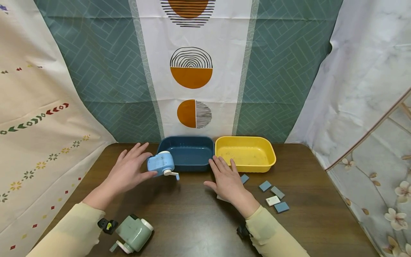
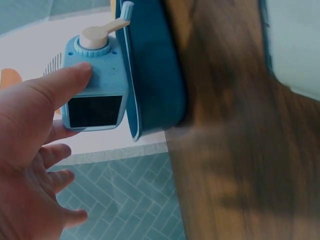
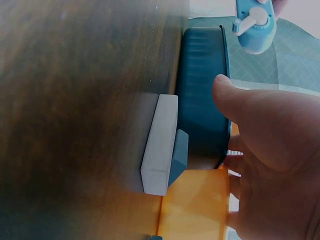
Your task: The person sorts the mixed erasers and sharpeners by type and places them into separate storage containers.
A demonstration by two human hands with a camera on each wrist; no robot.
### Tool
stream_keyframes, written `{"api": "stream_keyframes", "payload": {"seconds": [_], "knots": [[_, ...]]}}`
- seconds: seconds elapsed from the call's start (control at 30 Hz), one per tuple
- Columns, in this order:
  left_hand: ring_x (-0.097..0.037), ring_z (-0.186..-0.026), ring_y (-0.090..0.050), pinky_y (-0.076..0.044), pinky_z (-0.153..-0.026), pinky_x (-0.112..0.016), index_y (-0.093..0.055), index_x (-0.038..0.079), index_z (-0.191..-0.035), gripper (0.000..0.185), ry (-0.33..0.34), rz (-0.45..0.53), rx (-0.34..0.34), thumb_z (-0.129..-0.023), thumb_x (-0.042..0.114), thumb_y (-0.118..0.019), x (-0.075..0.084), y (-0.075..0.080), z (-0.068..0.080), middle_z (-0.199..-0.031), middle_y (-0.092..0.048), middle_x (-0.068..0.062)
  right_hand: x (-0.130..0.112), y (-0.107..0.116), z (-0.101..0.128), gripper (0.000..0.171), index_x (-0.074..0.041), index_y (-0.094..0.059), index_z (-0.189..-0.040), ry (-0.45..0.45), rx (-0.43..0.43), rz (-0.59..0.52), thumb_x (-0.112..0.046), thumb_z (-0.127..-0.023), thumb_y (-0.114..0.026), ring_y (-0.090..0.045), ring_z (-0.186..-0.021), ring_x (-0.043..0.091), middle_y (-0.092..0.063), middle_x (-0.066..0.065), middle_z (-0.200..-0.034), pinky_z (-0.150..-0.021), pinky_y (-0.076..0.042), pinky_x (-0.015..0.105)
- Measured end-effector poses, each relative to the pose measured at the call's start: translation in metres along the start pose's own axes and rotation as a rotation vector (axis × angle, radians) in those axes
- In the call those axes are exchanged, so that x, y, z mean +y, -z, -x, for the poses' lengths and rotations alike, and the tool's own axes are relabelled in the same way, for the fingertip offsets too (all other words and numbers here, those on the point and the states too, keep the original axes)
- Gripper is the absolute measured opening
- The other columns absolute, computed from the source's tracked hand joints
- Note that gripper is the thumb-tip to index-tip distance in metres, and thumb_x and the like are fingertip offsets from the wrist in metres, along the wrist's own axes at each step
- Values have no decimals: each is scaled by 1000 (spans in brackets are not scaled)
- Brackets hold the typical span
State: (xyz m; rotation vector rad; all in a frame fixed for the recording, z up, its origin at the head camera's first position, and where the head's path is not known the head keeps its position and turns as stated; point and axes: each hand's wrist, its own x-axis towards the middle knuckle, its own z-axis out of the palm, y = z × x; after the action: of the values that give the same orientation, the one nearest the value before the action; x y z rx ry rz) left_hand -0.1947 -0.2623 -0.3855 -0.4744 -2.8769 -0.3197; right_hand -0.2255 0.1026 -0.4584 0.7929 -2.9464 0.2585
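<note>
My left hand (image 1: 128, 171) holds a light blue hand-crank pencil sharpener (image 1: 160, 164) just off the table, at the left end of the dark blue tray (image 1: 187, 153). In the left wrist view the thumb (image 2: 60, 87) presses the sharpener (image 2: 95, 95) while the other fingers spread behind it. My right hand (image 1: 226, 180) lies open and flat, low over the table in front of the gap between the blue tray and the yellow tray (image 1: 245, 153). Under it the right wrist view shows a white eraser (image 3: 160, 145) and a blue eraser (image 3: 177, 155) beside the blue tray (image 3: 202, 90).
Several small blue, grey and white erasers (image 1: 273, 200) lie on the brown table (image 1: 192, 221) right of my right hand. A green crank sharpener (image 1: 133, 233) and a small black clip (image 1: 107, 225) sit near the front left edge. Patterned cloths hang behind and at both sides.
</note>
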Motion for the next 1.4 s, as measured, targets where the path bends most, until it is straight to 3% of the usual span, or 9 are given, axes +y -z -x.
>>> {"api": "stream_keyframes", "payload": {"seconds": [0.53,1.4], "knots": [[-53,-159,-30,-22,-121,-80,-67,-2,-145,71,63,7,27,-94,43,-89,9,0,-27,-170,-42,-27,0,0,0,88,-10,-32,-175,-6,-11,-3,-60,-109,-62,-22,-168,32,-26,12,-182,-134,-7,64],[-50,-162,-27,-17,-124,-80,-61,-4,-152,76,129,39,-33,-99,46,-83,5,-13,-70,-171,-40,-27,-1,1,-2,88,-10,-34,-174,-4,-10,-3,-60,-108,-64,-23,-168,33,-27,12,-181,-134,-10,65]]}}
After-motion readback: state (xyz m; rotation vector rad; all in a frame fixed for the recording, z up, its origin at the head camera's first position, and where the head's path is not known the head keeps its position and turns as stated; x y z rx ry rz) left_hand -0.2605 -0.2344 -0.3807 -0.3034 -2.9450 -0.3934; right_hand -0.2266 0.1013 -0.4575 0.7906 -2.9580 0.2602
